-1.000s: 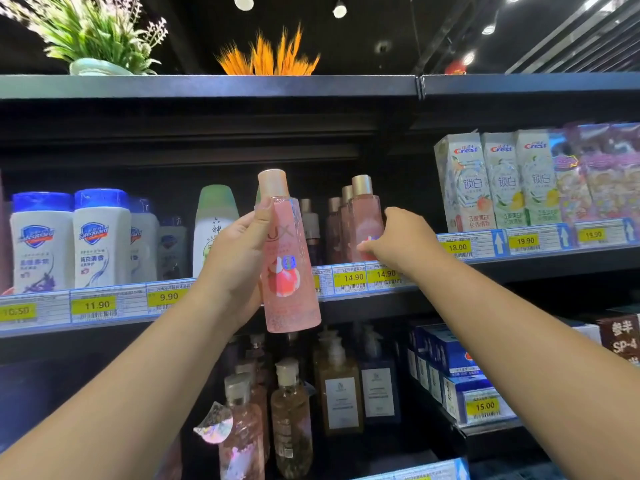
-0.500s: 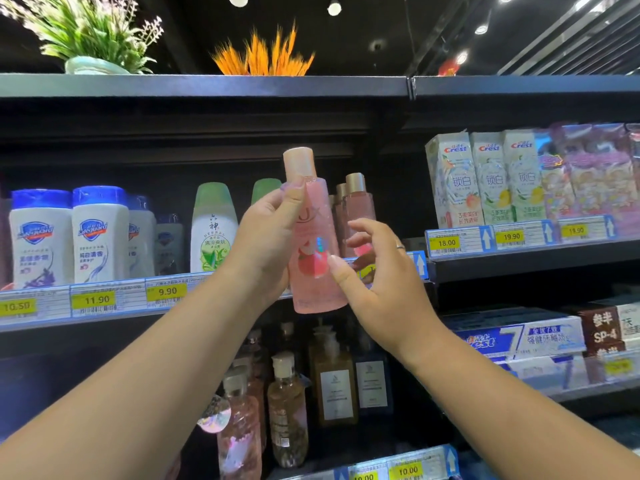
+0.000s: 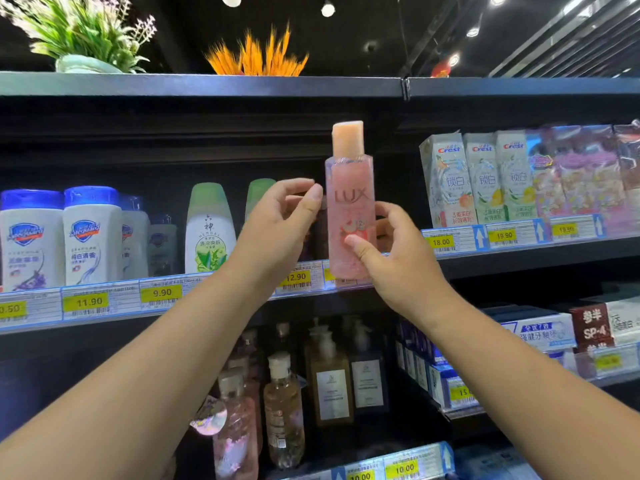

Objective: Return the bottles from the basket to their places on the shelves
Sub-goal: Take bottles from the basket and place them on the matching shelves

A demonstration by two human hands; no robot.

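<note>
A: Far left?

B: White plastic bottles with blue caps (image 3: 91,237) on the black metal shelf (image 3: 329,301). A white bottle with a green cap (image 3: 207,230) stands beside them.

A: Left hand?

B: The left hand (image 3: 277,230) is at centre frame, fingers slack and gripping nothing, thumb tip just beside the bottle.

A: The bottle?

B: A translucent pink LUX bottle with a peach cap (image 3: 349,202), upright at centre, base overlapping the price rail. The right hand (image 3: 398,261) grasps it, thumb in front, fingers behind.

A: Right?

B: Pale Crest toothpaste cartons (image 3: 481,178), upper right.
</note>
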